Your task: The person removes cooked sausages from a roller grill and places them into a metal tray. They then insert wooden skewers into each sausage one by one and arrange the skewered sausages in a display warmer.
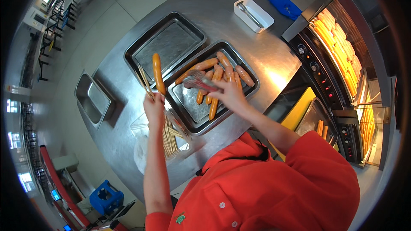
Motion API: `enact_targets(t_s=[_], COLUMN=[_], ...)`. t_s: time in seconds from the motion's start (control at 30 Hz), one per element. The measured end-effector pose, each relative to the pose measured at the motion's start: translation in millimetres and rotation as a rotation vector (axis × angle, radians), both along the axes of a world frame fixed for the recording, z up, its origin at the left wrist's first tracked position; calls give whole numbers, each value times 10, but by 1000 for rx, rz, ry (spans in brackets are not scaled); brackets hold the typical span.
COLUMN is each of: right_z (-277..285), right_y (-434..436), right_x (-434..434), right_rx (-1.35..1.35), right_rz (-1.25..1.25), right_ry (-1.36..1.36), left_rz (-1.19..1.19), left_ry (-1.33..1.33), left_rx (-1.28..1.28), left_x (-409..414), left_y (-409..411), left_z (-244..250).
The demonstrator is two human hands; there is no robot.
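Observation:
My left hand (154,107) grips several thin wooden skewers (145,81). One browned sausage (157,72) juts up from the same fist; its lower end meets my fingers, and I cannot tell whether a skewer runs into it. My right hand (232,98) is closed around red-handled tongs (200,82), whose head is blurred by motion. The tongs hover over a dark metal tray (189,104) where several sausages (229,73) lie heaped. Whether the tongs touch a sausage is unclear. Below my left hand, more skewers (169,138) lie in a clear container, partly hidden by my forearm.
A second metal tray (175,41) adjoins the first. A deep steel pan (93,99) stands at the table's left edge. Farther back are a white bin (255,16) with metal tongs and a blue cloth (279,1). Lit roller grills (337,51) with sausages flank the right.

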State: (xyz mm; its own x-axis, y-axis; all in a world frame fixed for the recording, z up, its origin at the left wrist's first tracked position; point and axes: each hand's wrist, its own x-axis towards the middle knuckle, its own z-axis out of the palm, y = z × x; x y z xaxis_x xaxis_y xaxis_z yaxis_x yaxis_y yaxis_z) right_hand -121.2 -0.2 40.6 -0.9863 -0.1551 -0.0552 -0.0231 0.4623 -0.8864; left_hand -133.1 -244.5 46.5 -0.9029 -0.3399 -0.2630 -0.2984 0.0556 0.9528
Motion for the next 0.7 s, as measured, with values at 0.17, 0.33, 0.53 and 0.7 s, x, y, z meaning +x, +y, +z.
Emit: enact_targets(t_s=[0.17, 0.33, 0.53, 0.7], right_z=[307, 0, 185, 94], right_y=[364, -195, -272, -21], right_x=[-489, -1204, -1312, -1120], right_rx=[686, 1089, 958, -329], right_rz=[132, 661, 655, 269], right_ry=[361, 726, 463, -269], left_rz=[-45, -33, -119, -51], left_ry=[-131, -245, -16, -113], left_rx=[-100, -402, -47, 370], left_x=[-899, -894, -100, 676], left_y=[-527, -925, -732, -133], left_z=[-311, -204, 626, 696])
